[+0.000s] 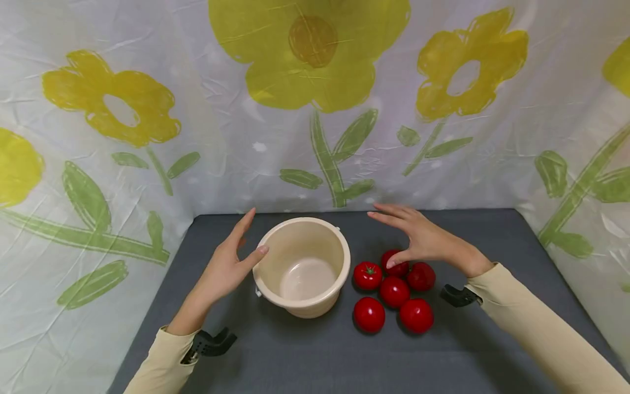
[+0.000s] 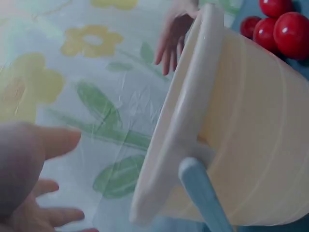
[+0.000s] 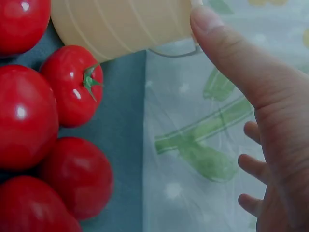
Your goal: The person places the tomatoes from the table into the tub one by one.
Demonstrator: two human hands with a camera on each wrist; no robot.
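Note:
A cream bucket (image 1: 307,309) stands upright on the dark cloth, its inside bare; a blue-grey handle (image 2: 205,193) shows on its side in the left wrist view. My left hand (image 1: 223,271) hovers at the bucket's left rim with fingers spread, holding nothing; in the left wrist view it is apart from the bucket. To the right of the bucket lie several red tomatoes (image 1: 394,292), one with a green stem (image 3: 90,82). Above the rear tomatoes my right hand (image 1: 424,235) is held in the air, its fingers extended and nothing in its grasp.
A dark grey cloth (image 1: 305,361) covers the table. Behind and at both sides hangs a pale curtain (image 1: 236,164) with yellow flowers, close to the table's back edge. A black wrist mount (image 1: 214,343) sits on the left sleeve, another (image 1: 458,296) on the right.

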